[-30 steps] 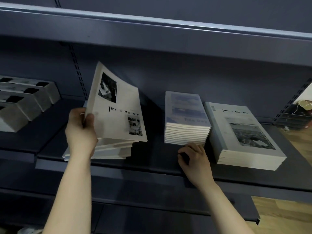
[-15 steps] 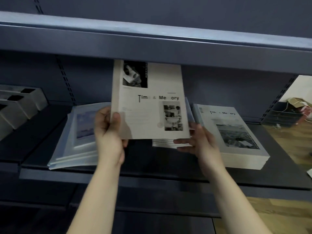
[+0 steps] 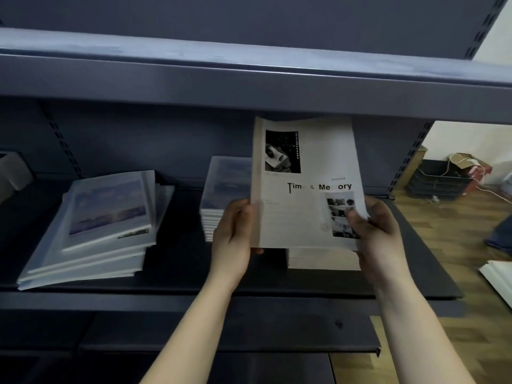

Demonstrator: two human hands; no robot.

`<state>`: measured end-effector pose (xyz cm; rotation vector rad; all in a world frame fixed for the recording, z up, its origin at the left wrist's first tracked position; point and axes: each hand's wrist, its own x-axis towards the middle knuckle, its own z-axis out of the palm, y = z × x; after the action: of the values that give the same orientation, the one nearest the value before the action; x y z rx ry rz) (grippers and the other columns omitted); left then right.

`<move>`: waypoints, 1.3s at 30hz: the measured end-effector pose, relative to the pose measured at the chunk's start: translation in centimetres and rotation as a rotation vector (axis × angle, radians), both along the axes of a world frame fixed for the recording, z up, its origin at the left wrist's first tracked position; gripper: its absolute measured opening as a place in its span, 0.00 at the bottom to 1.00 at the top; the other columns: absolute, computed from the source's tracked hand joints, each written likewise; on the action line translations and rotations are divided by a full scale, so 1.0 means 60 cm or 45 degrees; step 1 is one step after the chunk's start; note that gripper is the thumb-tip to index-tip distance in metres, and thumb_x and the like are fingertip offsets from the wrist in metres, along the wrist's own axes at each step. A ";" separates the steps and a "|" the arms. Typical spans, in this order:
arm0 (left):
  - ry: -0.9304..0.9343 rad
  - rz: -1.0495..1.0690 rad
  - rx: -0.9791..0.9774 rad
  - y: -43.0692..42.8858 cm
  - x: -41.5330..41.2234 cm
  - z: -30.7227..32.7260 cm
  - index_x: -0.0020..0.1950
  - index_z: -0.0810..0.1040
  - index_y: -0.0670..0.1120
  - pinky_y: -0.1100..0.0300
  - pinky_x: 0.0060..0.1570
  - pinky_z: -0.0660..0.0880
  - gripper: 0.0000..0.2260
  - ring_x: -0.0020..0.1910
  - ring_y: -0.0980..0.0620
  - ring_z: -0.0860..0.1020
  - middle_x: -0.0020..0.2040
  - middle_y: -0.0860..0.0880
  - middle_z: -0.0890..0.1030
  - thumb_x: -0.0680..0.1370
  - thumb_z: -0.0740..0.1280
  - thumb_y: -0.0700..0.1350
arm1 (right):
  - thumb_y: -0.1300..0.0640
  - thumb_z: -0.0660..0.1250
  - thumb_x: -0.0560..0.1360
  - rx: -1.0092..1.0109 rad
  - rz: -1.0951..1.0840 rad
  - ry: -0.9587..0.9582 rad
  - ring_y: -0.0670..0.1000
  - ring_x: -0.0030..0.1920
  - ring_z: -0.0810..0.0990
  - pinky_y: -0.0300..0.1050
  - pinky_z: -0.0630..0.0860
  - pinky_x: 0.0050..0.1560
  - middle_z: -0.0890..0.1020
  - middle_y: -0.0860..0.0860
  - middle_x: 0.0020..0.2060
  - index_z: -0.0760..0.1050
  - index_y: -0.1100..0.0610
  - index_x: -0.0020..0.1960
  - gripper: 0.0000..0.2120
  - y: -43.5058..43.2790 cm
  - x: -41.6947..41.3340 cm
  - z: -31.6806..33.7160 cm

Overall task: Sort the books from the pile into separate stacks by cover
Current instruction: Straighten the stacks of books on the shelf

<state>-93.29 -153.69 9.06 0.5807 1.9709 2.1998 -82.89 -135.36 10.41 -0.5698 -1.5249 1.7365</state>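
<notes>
A white "Time & Memory" book (image 3: 307, 184) is held upright above the shelf (image 3: 194, 286). My left hand (image 3: 235, 231) grips its lower left edge and my right hand (image 3: 376, 234) pinches its lower right corner. Directly below it lies a stack of cream-edged books (image 3: 321, 260), mostly hidden by the held book. To the left of that stands a neat stack with a bluish sky cover (image 3: 221, 195). At the far left sits the loose pile (image 3: 91, 228), fanned out, with a sky-photo cover on top.
The upper shelf (image 3: 249, 76) overhangs close above the held book. A pale box (image 3: 13, 173) peeks in at the far left. Wooden floor, a dark tray rack (image 3: 437, 178) with cables and a white sheet (image 3: 498, 275) lie to the right.
The book went from the left pile, where only my left hand held it, rightward over the right stack. My right hand left the shelf edge and took its lower right corner.
</notes>
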 end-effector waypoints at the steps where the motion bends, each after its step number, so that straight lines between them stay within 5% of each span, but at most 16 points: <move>1: 0.035 0.009 -0.053 0.007 0.000 -0.010 0.49 0.76 0.53 0.60 0.33 0.77 0.09 0.41 0.55 0.80 0.43 0.55 0.81 0.81 0.57 0.52 | 0.66 0.62 0.77 -0.002 -0.006 -0.012 0.63 0.52 0.80 0.56 0.76 0.47 0.83 0.58 0.51 0.74 0.59 0.57 0.10 0.013 0.011 0.001; 4: 0.234 0.102 -0.325 0.021 -0.003 -0.053 0.43 0.77 0.49 0.60 0.37 0.74 0.12 0.36 0.58 0.78 0.36 0.53 0.80 0.82 0.57 0.48 | 0.66 0.62 0.76 0.008 -0.005 -0.036 0.63 0.50 0.81 0.57 0.75 0.47 0.83 0.58 0.48 0.76 0.54 0.48 0.09 0.050 0.034 0.003; 8: 0.558 0.159 -0.850 0.034 -0.004 -0.109 0.43 0.74 0.52 0.59 0.38 0.71 0.10 0.40 0.56 0.75 0.39 0.55 0.78 0.81 0.56 0.49 | 0.68 0.61 0.76 0.021 0.001 -0.053 0.58 0.45 0.82 0.54 0.76 0.43 0.83 0.55 0.44 0.76 0.54 0.45 0.10 0.082 0.046 0.002; 14: 0.886 0.247 -1.063 0.050 -0.003 -0.145 0.47 0.79 0.47 0.57 0.41 0.66 0.06 0.42 0.49 0.76 0.41 0.50 0.80 0.78 0.63 0.44 | 0.63 0.62 0.76 0.392 -0.093 -0.396 0.52 0.44 0.82 0.46 0.74 0.40 0.83 0.50 0.43 0.76 0.54 0.52 0.09 0.114 0.042 -0.022; 18: 0.906 0.299 -1.114 0.051 0.000 -0.153 0.47 0.79 0.47 0.56 0.44 0.68 0.12 0.44 0.50 0.75 0.45 0.51 0.79 0.77 0.57 0.48 | 0.60 0.64 0.73 0.799 -0.176 -0.677 0.49 0.40 0.79 0.42 0.71 0.35 0.81 0.46 0.38 0.77 0.52 0.47 0.05 0.124 0.043 -0.040; 26: 0.919 0.316 -1.207 0.054 -0.002 -0.161 0.47 0.79 0.48 0.58 0.45 0.64 0.09 0.45 0.49 0.74 0.47 0.51 0.78 0.75 0.60 0.47 | 0.60 0.65 0.71 0.905 -0.260 -0.734 0.56 0.47 0.78 0.52 0.77 0.42 0.81 0.51 0.43 0.77 0.52 0.50 0.10 0.126 0.051 -0.055; 31: 0.922 0.330 -1.203 0.056 -0.003 -0.161 0.46 0.79 0.48 0.58 0.44 0.64 0.17 0.46 0.50 0.74 0.47 0.52 0.78 0.75 0.52 0.51 | 0.56 0.71 0.70 0.944 -0.345 -0.836 0.61 0.55 0.72 0.51 0.72 0.49 0.68 0.56 0.57 0.72 0.53 0.60 0.20 0.116 0.069 -0.061; 35: 0.902 0.323 -1.217 0.057 -0.002 -0.161 0.46 0.80 0.48 0.58 0.45 0.64 0.18 0.46 0.50 0.74 0.48 0.52 0.78 0.75 0.52 0.52 | 0.52 0.78 0.63 0.976 -0.012 -0.767 0.48 0.56 0.72 0.40 0.68 0.51 0.70 0.46 0.55 0.77 0.49 0.55 0.21 0.112 0.082 -0.051; 39: 0.896 0.332 -1.213 0.056 -0.003 -0.162 0.46 0.80 0.48 0.58 0.45 0.64 0.12 0.46 0.50 0.74 0.48 0.52 0.78 0.76 0.57 0.49 | 0.43 0.79 0.56 0.997 0.270 -0.945 0.45 0.59 0.71 0.39 0.69 0.55 0.67 0.40 0.58 0.72 0.43 0.62 0.37 0.112 0.086 -0.050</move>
<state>-93.46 -150.30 -0.67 1.0207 3.2004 0.8844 -77.70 -128.62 7.41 -0.6718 -2.6647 0.9207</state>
